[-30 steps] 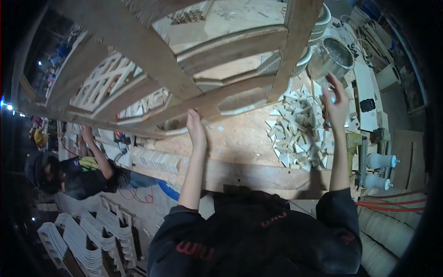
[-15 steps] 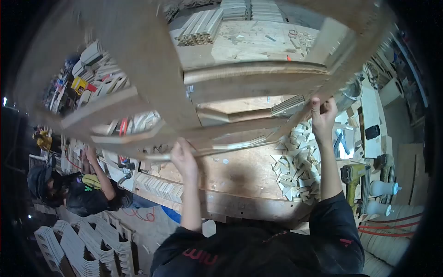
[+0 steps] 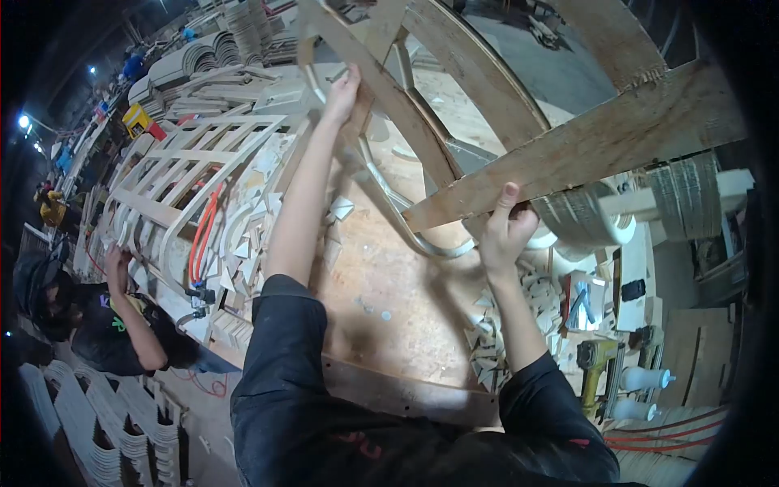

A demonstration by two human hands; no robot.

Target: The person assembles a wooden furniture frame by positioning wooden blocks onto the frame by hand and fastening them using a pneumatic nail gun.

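A large wooden frame (image 3: 560, 146) with curved slats is held up, tilted, above the workbench (image 3: 381, 284). My left hand (image 3: 342, 96) is wrapped round one of its side pieces at the upper middle. Lower and to the right, my right hand (image 3: 507, 231) grips the edge of a wide board of the same frame, thumb up against its face. Under the frame, small cut wood pieces (image 3: 535, 300) lie heaped on the bench near my right forearm.
A co-worker in a dark cap (image 3: 105, 316) stands at the left by a slatted frame (image 3: 174, 174) with red hoses. Nail guns (image 3: 599, 365) are at the right bench edge. Stacked curved wood parts (image 3: 105, 422) stand on the floor at lower left.
The wooden frame has swung up and to the right and tilted. My left hand has moved up and forward with it; my right hand, apart from the frame a second ago, now grips it.
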